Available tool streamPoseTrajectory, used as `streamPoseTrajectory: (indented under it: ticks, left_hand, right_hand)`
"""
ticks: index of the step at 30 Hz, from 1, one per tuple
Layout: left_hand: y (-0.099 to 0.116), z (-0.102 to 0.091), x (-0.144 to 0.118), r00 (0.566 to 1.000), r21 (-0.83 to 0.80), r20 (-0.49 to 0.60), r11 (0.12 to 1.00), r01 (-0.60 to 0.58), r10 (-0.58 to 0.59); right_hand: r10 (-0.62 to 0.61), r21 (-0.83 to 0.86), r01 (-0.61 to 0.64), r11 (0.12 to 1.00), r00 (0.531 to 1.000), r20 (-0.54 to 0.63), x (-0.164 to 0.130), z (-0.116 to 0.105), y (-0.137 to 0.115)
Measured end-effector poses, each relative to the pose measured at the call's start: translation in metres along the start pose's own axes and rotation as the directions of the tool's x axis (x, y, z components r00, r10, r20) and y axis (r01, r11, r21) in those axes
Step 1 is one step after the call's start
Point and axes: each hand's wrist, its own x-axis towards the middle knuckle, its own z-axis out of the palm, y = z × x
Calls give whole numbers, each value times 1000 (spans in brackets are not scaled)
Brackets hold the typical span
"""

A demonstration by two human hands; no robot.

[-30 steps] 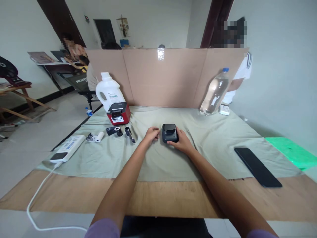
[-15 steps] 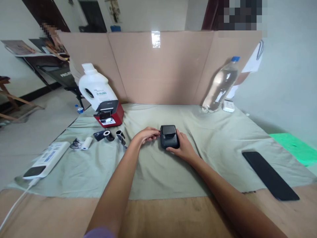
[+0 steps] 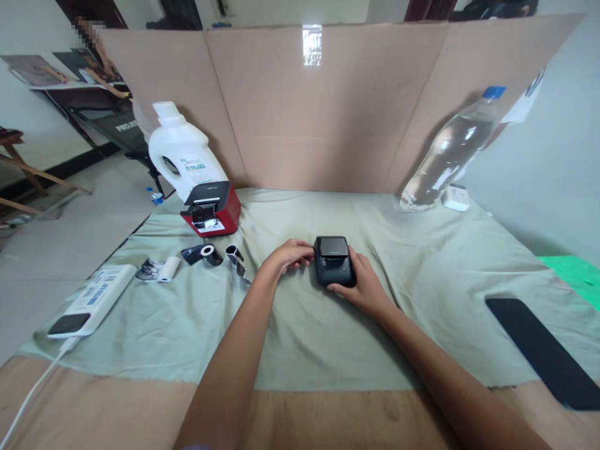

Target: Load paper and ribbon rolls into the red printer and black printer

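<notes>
A small black portable printer (image 3: 335,265) stands on the green cloth, its dark top panel facing up. My right hand (image 3: 363,278) grips it from the right, with the thumb along the lower front edge and the fingers around the far side. At its left side, my left hand (image 3: 295,253) has thumb and fingers pinched together against the upper left edge. Whatever lies between those fingertips is too small to make out. Left of that hand are a loose curled black-and-white paper roll (image 3: 234,257), a black-backed roll (image 3: 210,254) and a white roll (image 3: 169,269).
A red and black printer (image 3: 215,212) stands before a white jug (image 3: 187,150) at the back left. A water bottle (image 3: 450,150) leans on the cardboard screen (image 3: 304,112). A white power strip (image 3: 96,300) lies left; a dark phone-like slab (image 3: 544,350) lies right.
The camera view has tipped down and shifted, so things on the table appear moved or larger. Both hands keep nearly the same hold at the black printer.
</notes>
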Motion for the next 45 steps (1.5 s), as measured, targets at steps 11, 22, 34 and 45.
streamPoseTrajectory:
  ticks: [11,22,34,45]
  left_hand:
    - [-2,-8,3,983,-73,16,981,-181,182]
    - [-12,11,24,910,39,-273,949,-312,311]
    - [-1,20,10,776,375,-438,877,-300,453]
    - [74,35,-2,934,837,99,479,-265,344]
  right_hand:
    - [2,3,-2,1000,1000,6,0,0,-1]
    - [-8,0,8,1000,1000,-6,1,-2,-5]
    - [-27,-19,27,999,999,-20,1,1,-2]
    - [-27,-24,27,999,999,-22,2,0,-3]
